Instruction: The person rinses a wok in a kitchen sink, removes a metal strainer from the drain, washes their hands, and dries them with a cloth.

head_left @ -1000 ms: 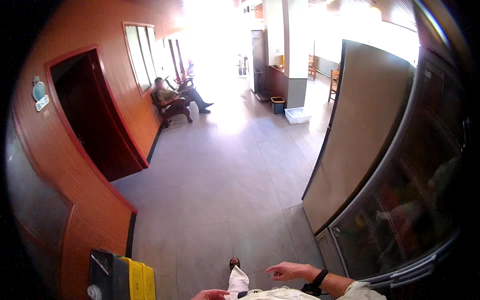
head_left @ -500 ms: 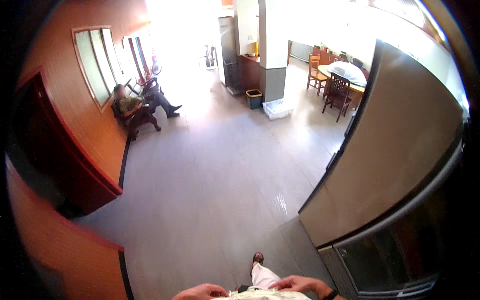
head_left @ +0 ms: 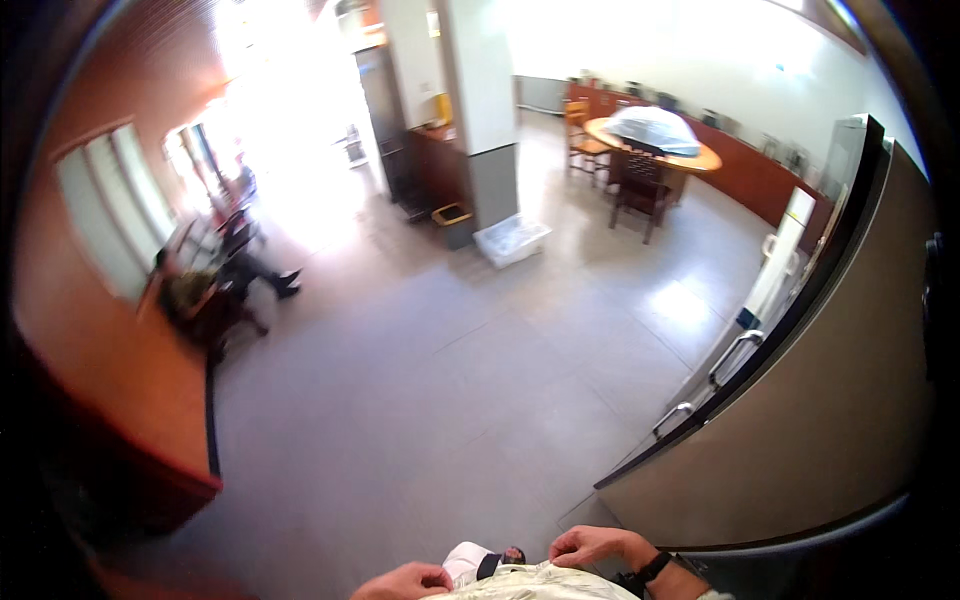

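Observation:
At the bottom edge my left hand (head_left: 408, 580) and my right hand (head_left: 600, 546) are both closed on a pale cream cloth with a faint pattern (head_left: 525, 582). Its upper edge is pinched between thumb and fingers, one hand at each side. The lower part of the cloth is cut off by the frame, so whether it is worn or loose cannot be told. A dark band (head_left: 655, 566) circles my right wrist. Just beyond the cloth show a white trouser leg (head_left: 463, 560) and a dark shoe (head_left: 514, 555).
A tall brown-grey cabinet (head_left: 760, 460) with metal handles stands close on my right. Leftward, a person (head_left: 195, 292) sits along the orange wall (head_left: 120, 370). Ahead are a column (head_left: 495, 190), a bin (head_left: 455, 230), a clear box (head_left: 513, 243), and a round table (head_left: 708, 160) with chairs.
My view has moved forward and turned right: the seated person, column and table sit further left, and the cabinet's handled front has come into sight. Both hands keep hold of the cloth.

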{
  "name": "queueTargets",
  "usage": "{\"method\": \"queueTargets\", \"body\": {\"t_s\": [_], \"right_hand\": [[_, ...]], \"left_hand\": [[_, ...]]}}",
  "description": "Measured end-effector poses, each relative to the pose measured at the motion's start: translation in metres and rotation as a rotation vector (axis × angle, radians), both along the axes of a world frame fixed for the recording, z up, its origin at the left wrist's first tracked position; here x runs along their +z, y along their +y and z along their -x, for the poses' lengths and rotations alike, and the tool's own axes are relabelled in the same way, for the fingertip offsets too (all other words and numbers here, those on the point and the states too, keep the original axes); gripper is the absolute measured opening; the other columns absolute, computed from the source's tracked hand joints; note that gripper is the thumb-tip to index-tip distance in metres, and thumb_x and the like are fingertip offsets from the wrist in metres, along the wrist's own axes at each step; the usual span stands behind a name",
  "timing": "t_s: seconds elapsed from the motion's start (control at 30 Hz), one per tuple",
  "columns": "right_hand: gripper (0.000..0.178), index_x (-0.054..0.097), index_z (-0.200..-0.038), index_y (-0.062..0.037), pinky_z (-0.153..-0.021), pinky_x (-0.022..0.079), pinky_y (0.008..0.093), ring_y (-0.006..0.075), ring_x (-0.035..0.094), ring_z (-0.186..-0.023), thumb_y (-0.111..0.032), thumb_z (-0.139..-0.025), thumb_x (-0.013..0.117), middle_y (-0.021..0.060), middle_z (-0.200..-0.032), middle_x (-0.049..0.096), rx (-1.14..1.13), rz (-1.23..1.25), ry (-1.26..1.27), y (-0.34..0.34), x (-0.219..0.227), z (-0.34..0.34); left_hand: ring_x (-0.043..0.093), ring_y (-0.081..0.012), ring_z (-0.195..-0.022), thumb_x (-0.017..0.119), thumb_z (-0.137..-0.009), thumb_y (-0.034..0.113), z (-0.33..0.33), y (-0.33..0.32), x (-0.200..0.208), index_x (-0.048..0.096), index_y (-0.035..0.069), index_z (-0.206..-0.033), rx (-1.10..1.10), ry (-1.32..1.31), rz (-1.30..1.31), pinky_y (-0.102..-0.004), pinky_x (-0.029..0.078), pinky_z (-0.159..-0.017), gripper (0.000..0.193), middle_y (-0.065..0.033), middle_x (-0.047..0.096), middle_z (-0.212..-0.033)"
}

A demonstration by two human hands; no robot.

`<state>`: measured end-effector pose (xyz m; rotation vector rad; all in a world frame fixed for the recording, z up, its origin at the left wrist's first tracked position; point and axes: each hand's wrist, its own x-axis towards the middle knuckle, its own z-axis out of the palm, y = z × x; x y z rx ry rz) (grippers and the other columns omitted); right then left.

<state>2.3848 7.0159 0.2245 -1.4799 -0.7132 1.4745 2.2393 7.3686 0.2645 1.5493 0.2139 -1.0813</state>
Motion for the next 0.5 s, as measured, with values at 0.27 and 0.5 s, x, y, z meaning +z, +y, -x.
{"method": "queueTargets", "body": {"t_s": [0.27,0.5], "right_hand": [[0.034,0.056,-0.119,-0.0043,-0.073,0.044,0.0238,0.0098,0.053,-0.078,-0.025,-0.091,0.058,0.0013,-0.088,0.061,-0.634,0.109,0.004,0.027,-0.068,-0.218],[0.027,0.064,-0.106,-0.0026,-0.074,0.051,0.0296,0.0153,0.064,-0.082,-0.023,-0.087,0.058,0.0106,-0.088,0.068,-1.075,0.506,-0.259,-0.036,-0.159,-0.346]], "left_hand": [[0.061,-0.0135,-0.082,0.074,-0.081,0.024,-0.259,0.058,-0.045,0.060,0.003,-0.111,0.040,-0.114,0.109,-0.0292,0.051,-0.075,0.040,-0.0041,0.065,-0.090],[0.054,-0.0092,-0.092,0.062,-0.091,0.019,-0.539,0.079,-0.014,0.063,0.001,-0.099,-0.260,-0.108,0.214,-0.0250,0.044,-0.086,0.020,-0.0017,0.062,-0.097]]}}
